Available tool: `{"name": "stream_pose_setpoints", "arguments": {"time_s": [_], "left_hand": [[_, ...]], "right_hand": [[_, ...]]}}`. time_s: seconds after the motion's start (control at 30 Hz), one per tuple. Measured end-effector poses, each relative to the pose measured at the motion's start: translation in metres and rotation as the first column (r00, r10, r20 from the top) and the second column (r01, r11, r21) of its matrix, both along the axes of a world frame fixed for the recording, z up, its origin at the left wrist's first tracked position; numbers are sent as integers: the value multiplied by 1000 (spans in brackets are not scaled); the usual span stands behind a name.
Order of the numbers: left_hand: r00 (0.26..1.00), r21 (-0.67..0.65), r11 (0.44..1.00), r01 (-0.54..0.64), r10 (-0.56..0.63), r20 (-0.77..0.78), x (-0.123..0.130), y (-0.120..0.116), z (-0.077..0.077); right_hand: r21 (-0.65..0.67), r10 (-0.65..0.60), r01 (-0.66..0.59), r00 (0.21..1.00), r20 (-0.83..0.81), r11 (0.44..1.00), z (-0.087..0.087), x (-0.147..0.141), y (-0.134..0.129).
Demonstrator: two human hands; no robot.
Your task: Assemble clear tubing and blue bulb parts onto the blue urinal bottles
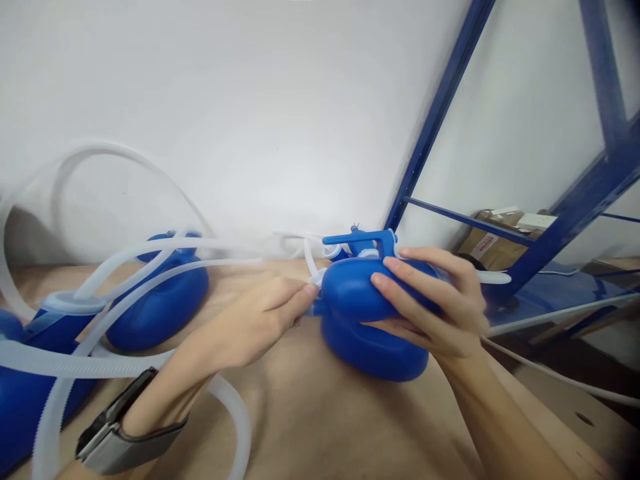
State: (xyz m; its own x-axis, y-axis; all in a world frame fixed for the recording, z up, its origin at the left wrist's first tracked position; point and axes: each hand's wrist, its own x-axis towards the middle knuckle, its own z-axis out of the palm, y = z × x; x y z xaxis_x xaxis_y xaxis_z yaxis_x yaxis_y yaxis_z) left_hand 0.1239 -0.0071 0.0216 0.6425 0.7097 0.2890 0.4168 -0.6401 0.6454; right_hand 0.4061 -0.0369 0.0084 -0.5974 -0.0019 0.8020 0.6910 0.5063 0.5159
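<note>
A blue plastic bottle [353, 287] with a flat handle on top lies in my right hand [437, 293], whose fingers wrap over its rounded body. At the bottle's left end, my left hand [273, 310] pinches close to a short blue neck. A white piece shows just behind those fingertips, but what they grip is mostly hidden. Under the held bottle is another rounded blue body [380, 357]; whether they are one piece, I cannot tell. A thin white hose [309, 257] rises behind my left fingertips. My left wrist wears a grey and black band.
More blue bottles [160, 300] with translucent white hoses [133, 247] crowd the left of the brown covered surface [310, 427]. A white wall stands behind. On the right are a blue metal rack [440, 107] and a cardboard box [483, 243].
</note>
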Motion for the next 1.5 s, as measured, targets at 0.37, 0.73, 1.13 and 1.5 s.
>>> {"name": "stream_pose_setpoints", "arguments": {"time_s": [0.37, 0.73, 1.13, 1.5], "left_hand": [[997, 123, 990, -65, 71, -40, -8, 4, 14], [989, 430, 894, -122, 148, -28, -18, 21, -4], [978, 945, 328, 24, 186, -89, -7, 29, -25], [995, 796, 604, 29, 57, -80, -7, 23, -13]], "right_hand": [[-187, 117, -196, 924, -365, 963, -10, -5, 29], [-421, -420, -907, 372, -828, 26, 5, -14, 17], [-293, -510, -956, 264, -818, -26, 11, -8, 16], [-367, -455, -908, 245, -856, 203, 17, -13, 11]]}}
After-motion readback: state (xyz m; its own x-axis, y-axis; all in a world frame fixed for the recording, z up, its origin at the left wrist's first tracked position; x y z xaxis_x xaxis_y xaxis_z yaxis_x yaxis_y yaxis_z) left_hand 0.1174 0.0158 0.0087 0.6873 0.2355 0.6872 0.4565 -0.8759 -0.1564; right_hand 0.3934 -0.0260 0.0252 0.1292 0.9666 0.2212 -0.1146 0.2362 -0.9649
